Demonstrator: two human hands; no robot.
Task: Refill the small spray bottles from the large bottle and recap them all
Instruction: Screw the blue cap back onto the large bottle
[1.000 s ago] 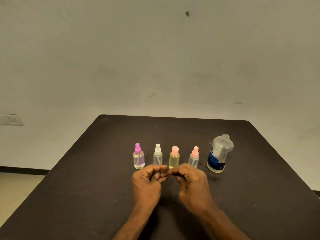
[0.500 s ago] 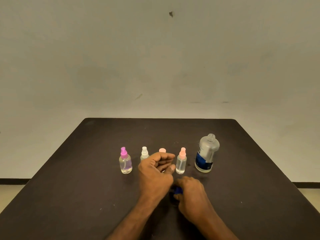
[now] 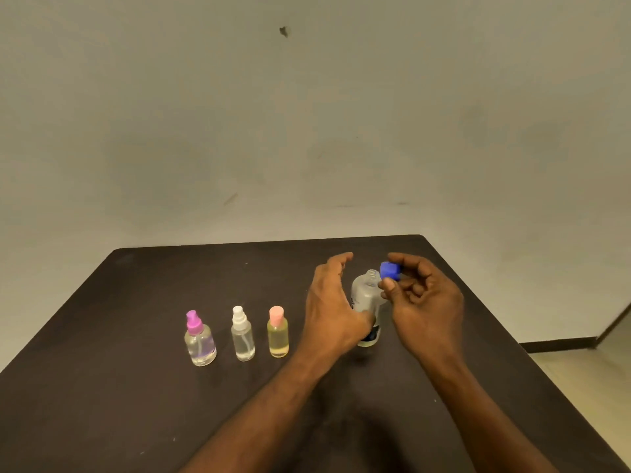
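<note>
**Blue cap pinched beside the open neck of the large bottle**

Fingers (image 3: 392, 257) and thumb of right hand (image 3: 423, 302) pinched on blue cap (image 3: 389, 270), held just beside and slightly above the uncapped neck of large bottle (image 3: 367, 295). Remaining right fingers loosely curled. Left hand (image 3: 333, 308) open and cupped against the large bottle's left side, fingers spread upward, thumb low in front across the dark label; firm contact impossible to judge. Large bottle upright on dark table (image 3: 102, 387), between both hands. To the left, standing in a row, all capped: bottle with purple sprayer (image 3: 199, 339), bottle with white sprayer (image 3: 242, 336), yellowish bottle with pink cap (image 3: 278, 332). Fourth small bottle hidden behind left hand, if present.
</note>
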